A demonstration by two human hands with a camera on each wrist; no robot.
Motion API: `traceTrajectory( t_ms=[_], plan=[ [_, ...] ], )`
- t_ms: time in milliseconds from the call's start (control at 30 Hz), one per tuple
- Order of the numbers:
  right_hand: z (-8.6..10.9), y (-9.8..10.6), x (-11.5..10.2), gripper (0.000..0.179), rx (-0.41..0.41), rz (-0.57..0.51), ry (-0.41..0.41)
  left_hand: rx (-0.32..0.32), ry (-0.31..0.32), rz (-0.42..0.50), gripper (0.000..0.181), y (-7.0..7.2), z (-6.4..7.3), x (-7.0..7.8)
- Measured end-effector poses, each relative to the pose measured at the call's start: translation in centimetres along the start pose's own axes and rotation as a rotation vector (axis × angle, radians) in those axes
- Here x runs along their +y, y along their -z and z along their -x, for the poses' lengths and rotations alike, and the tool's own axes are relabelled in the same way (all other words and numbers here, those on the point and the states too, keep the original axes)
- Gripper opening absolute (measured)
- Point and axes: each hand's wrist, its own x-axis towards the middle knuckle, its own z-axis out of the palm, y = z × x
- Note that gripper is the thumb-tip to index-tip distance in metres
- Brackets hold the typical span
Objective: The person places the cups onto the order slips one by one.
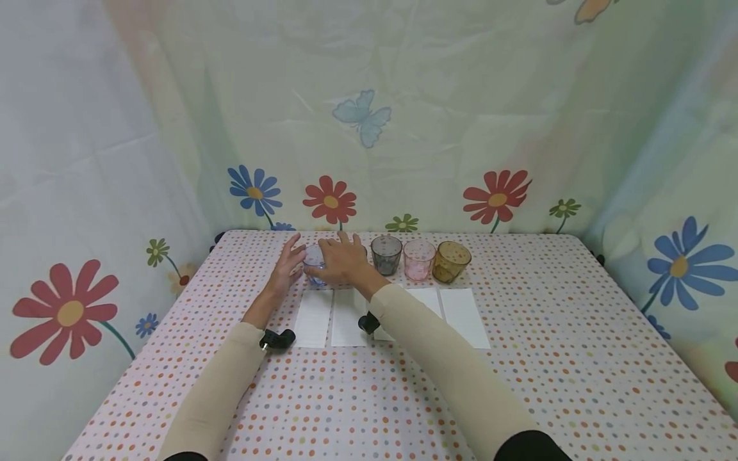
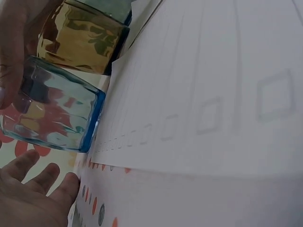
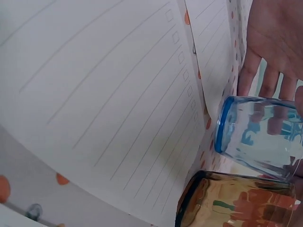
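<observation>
In the head view, a clear blue glass [image 1: 314, 257] stands at the left end of a row of tumblers. My right hand [image 1: 348, 261] reaches over from the right and grips it near the top, thumb across its front. My left hand [image 1: 284, 270] is held at the glass's left side, fingers spread, and the left wrist view shows its fingers [image 2: 42, 182] apart from the blue glass [image 2: 57, 106]. Beside the blue glass, an amber glass [image 3: 236, 201] appears in the right wrist view; from the head, my right hand mostly covers that place.
Further right in the row are a grey glass [image 1: 386, 255], a pink glass [image 1: 419, 259] and a yellow-brown glass [image 1: 452, 261]. Lined white paper sheets [image 1: 313, 320] lie in front of the glasses on the dotted tablecloth [image 1: 323, 403]. A flowered curtain [image 1: 415, 141] hangs behind.
</observation>
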Motion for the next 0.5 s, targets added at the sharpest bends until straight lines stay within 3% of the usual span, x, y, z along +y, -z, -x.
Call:
traceTrajectory(
  t_ms=[500],
  plan=[
    [-0.14, 0.43, -0.1, 0.09, -0.021, -0.056, -0.028, -0.003, -0.001, -0.002, 0.067, 0.1, -0.02, -0.27]
  ],
)
